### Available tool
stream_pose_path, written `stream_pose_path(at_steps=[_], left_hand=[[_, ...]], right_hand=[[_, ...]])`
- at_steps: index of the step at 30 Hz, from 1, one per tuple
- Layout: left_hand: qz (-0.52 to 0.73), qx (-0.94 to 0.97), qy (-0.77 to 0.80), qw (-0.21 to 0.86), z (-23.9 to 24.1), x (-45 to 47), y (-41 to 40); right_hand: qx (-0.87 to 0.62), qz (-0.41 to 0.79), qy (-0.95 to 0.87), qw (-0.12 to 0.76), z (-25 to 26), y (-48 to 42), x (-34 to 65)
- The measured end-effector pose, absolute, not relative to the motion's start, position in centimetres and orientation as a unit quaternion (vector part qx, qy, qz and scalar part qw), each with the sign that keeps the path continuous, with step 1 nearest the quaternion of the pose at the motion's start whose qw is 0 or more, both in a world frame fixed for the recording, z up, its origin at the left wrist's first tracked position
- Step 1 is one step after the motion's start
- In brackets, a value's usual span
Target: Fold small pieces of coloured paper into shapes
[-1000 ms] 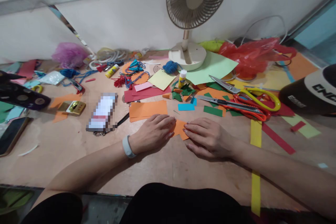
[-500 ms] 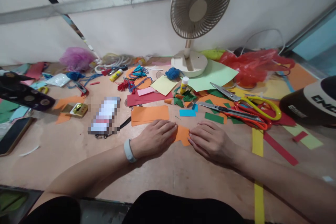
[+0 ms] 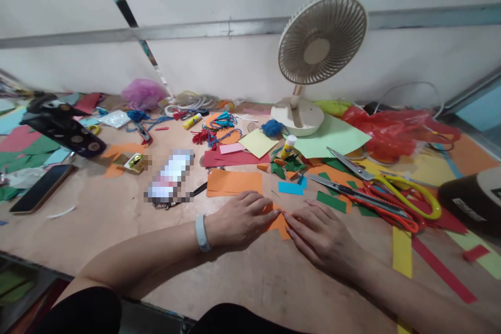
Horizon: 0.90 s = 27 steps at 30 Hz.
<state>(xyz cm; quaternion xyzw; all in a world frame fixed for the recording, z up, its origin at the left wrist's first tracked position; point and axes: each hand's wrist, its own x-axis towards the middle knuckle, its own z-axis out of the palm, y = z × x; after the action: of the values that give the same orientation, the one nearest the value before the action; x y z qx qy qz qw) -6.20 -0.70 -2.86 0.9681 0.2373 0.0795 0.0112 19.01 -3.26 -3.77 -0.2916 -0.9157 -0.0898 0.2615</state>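
A small piece of orange paper (image 3: 282, 230) lies between my hands on the tabletop, partly covered by fingers. My left hand (image 3: 239, 219), with a pale band on its wrist, has its fingers closed on the paper's left and upper part. From the other side my right hand (image 3: 325, 235) pinches it near the top, thumb and fingertips almost meeting the left hand's. Just beyond the left hand is a stack of larger orange paper sheets (image 3: 234, 182). A blue paper strip (image 3: 290, 188) and a green strip (image 3: 331, 201) lie past the fingertips.
Yellow-handled scissors (image 3: 410, 195) and red-handled scissors (image 3: 395, 214) lie at the right, near a dark cup (image 3: 465, 203). A glue stick (image 3: 288, 147) stands before the white fan (image 3: 323, 42). At the left are a phone (image 3: 42, 189) and a dark bottle (image 3: 62, 125).
The view has tilted up and turned left, so the table appears lower and farther right. My fingertips have come closer together over the orange paper piece.
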Motion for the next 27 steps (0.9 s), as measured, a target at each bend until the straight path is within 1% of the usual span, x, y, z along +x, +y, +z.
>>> stream_pose_path(at_steps=[9,19,27], left_hand=[[0.084,0.968,0.235,0.005,-3.0,-6.3,-0.7],[0.091,0.968,0.234,0.019,-3.0,-6.4,-0.7],[0.081,0.967,0.238,0.030,-3.0,-6.4,-0.7]], right_hand=[[-0.300,-0.104,-0.916,0.246,-4.0,-3.3,19.3],[-0.311,-0.066,-0.923,0.218,-4.9,-3.3,19.5],[-0.309,-0.072,-0.925,0.208,-4.4,-3.2,19.4]])
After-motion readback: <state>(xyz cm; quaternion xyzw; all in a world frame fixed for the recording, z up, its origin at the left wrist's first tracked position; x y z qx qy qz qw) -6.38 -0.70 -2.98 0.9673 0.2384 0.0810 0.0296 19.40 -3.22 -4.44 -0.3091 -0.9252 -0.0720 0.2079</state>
